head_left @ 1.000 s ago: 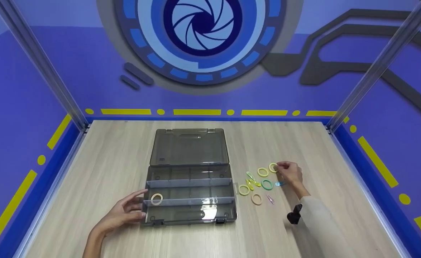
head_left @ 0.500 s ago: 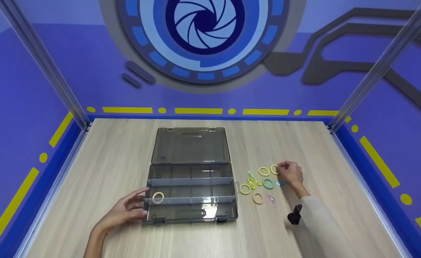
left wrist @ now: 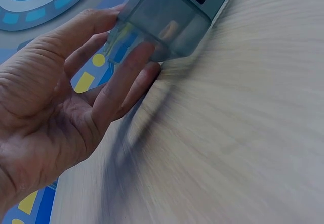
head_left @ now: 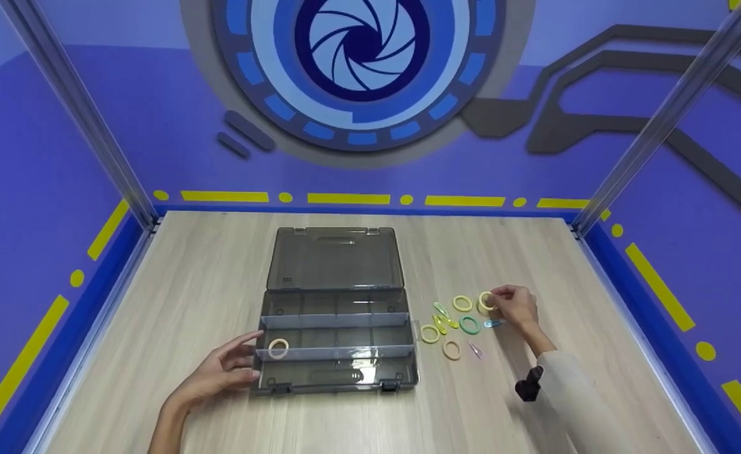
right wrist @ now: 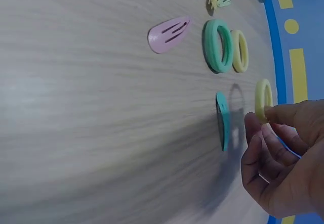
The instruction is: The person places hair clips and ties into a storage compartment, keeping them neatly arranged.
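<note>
In the head view, my right hand (head_left: 516, 309) pinches a pale yellow hair tie (head_left: 485, 301) between thumb and fingers. The right wrist view shows that hair tie (right wrist: 261, 100) raised off the table, its shadow apart from it. My left hand (head_left: 215, 372) touches the left side of a smoky clear organizer box (head_left: 345, 392) with loosely extended fingers. The box lies with its lid (head_left: 335, 258) folded back. A peach hair tie (head_left: 278, 349) is in its left part, by a divider. Near my right hand lie another yellow hair tie (head_left: 462, 303), a green hair tie (head_left: 469, 325) and a blue hair clip (head_left: 492, 323).
Right of the box lie a yellow-green hair tie (head_left: 430, 334), a peach hair tie (head_left: 451, 350), a pink hair clip (head_left: 475, 350), yellow clips (head_left: 444, 323) and a green clip (head_left: 441, 309). Blue printed walls (head_left: 357, 176) and metal posts (head_left: 647, 120) border the wooden table (head_left: 219, 252).
The yellow hair tie in my right hand has come up off the table, with its ring now tilted. My left hand and the box stay in place.
</note>
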A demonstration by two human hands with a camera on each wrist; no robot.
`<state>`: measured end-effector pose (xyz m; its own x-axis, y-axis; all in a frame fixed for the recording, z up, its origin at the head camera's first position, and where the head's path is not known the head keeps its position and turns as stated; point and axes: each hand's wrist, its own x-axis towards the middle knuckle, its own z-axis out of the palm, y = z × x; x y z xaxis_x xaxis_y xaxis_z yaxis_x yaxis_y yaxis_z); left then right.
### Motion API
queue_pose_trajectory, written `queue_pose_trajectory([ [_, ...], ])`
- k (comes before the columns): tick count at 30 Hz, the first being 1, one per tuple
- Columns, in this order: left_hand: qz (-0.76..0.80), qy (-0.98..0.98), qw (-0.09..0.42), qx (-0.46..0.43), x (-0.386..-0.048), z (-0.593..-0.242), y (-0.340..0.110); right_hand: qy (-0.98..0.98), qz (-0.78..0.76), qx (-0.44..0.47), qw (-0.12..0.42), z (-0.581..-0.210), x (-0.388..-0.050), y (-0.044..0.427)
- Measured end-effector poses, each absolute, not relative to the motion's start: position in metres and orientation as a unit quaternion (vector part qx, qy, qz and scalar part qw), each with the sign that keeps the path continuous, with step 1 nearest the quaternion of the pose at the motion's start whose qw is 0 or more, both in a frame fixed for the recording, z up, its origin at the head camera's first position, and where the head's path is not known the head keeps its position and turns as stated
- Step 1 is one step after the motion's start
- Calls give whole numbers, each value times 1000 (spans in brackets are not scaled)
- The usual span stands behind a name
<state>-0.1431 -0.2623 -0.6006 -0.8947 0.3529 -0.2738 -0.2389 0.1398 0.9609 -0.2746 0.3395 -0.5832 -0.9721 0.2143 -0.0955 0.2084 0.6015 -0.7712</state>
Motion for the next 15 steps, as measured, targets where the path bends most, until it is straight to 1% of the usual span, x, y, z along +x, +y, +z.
queue_pose_trajectory([
  [5, 656, 717, 235, 34, -142, -603, -261, -879, 464, -109, 0, -574, -268, 343],
  [10, 657, 718, 228, 42, -143, -602, -262, -864, 493, -100, 3, -563, -265, 340],
  [15, 654, 721, 225, 45, -143, -600, -263, -865, 496, -82, -7, -553, -260, 335],
])
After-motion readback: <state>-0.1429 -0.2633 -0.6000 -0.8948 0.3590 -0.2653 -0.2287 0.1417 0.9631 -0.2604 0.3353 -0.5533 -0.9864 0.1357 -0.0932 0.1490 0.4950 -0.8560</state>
